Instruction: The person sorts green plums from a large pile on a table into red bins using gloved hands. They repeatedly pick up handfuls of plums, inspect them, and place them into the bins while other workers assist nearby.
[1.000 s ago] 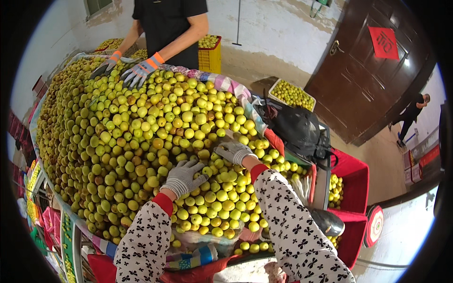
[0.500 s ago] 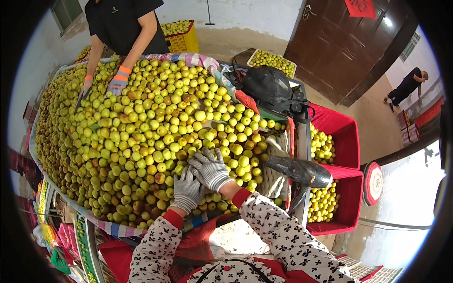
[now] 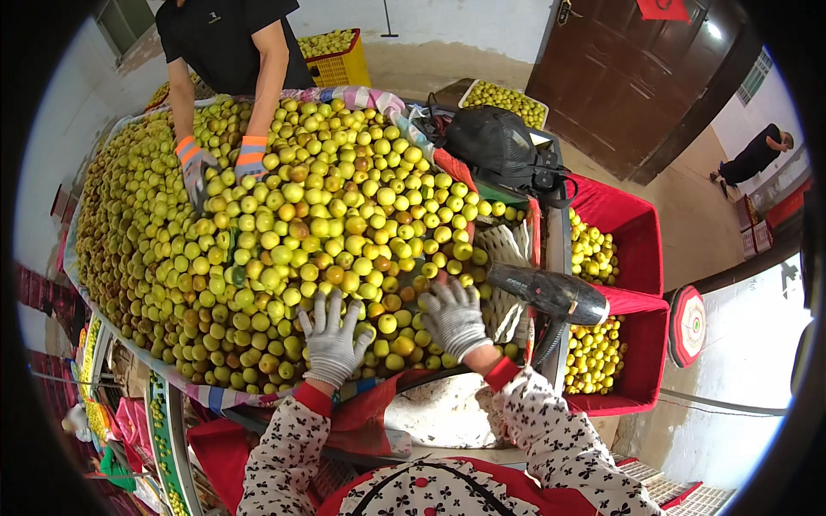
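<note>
From the left, a broad heap of yellow-green fruit [image 3: 198, 275] spreads over a cloth, its near edge in front of the person. At the far side, a co-worker [image 3: 231, 47] has both gloved hands among the fruit. The person's left hand [image 3: 334, 342] lies palm down at the near edge, fingers spread wide, nothing seen in it. Just to its right, the right hand [image 3: 454, 318] is spread wide too, with no fruit visibly gripped; its underside is hidden. The step in hand looks like working through the fruit by hand; picking any up would call for curling the fingers around it. Farther right are a black hair dryer [image 3: 551, 292] and two red bins [image 3: 645, 353] holding more fruit.
</note>
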A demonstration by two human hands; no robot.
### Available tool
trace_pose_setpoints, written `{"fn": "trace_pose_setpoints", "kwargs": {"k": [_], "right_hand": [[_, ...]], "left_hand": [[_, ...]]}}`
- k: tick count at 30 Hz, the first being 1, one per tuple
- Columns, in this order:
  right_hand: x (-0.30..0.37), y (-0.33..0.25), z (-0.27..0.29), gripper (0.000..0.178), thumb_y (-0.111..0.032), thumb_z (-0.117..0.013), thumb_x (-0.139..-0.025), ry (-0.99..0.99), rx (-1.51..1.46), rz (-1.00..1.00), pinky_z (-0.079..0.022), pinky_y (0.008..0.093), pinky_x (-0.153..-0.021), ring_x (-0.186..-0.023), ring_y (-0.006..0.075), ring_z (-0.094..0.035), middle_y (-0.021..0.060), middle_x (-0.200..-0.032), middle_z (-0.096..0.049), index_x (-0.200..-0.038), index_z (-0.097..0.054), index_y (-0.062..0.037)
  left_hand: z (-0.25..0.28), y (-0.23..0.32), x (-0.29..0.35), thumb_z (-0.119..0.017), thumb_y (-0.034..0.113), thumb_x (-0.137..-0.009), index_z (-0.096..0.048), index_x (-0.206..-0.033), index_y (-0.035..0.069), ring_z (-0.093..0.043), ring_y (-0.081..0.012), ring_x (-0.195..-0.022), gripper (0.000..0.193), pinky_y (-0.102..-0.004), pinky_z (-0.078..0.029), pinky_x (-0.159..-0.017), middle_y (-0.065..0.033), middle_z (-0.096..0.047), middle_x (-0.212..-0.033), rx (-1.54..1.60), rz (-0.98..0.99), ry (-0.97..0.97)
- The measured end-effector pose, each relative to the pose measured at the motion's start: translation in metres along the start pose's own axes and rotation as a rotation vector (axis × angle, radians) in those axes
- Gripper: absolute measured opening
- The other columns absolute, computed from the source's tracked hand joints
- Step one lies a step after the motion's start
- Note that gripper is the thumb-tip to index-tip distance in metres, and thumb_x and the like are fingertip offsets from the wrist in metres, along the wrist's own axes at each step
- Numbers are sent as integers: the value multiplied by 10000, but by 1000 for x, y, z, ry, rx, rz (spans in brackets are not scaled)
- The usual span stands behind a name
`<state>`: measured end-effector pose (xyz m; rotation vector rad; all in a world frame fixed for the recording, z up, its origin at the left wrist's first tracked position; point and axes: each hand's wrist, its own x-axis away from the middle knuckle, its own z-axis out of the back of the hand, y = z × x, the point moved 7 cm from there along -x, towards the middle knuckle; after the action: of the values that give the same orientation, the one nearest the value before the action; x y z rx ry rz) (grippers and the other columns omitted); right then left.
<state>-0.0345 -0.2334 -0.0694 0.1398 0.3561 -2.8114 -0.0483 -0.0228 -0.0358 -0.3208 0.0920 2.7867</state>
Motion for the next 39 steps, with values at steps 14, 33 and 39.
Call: {"fn": "trace_pose_setpoints", "kwargs": {"k": [14,33,39], "right_hand": [[9,-77,-18,450,-503,-628,-819,-364,-110,233,-203,667,-1075,-1336,339,-350,-24,-1364,-479,-1186,-646,-243],[40,29,-29,765,-307,-715,-767,106,-357,-331,-363,490,-1061,-1318,406,-382,207,-1435,-399,-1416,-389,-63],[40,35,-37,853,-250,-748,-726,-22,-363,-385,-355,483,-1089,-1338,434,-346,196,-1476,-363,-1456,-341,-76]], "left_hand": [[-21,-27,-14,-645,391,-811,-509,-1373,193,-334,-320,-1359,612,-580,-178,-1110,-64,-435,-1451,-42,46,-14],[-47,25,-78,-512,532,-901,-345,-1464,306,-371,-337,-1346,629,-620,-269,-1069,-126,-344,-1509,-43,26,-336],[-55,48,-95,-590,380,-861,-649,-1136,214,-532,-311,-1091,327,-442,-466,-902,-86,-564,-1212,133,-60,-434]]}}
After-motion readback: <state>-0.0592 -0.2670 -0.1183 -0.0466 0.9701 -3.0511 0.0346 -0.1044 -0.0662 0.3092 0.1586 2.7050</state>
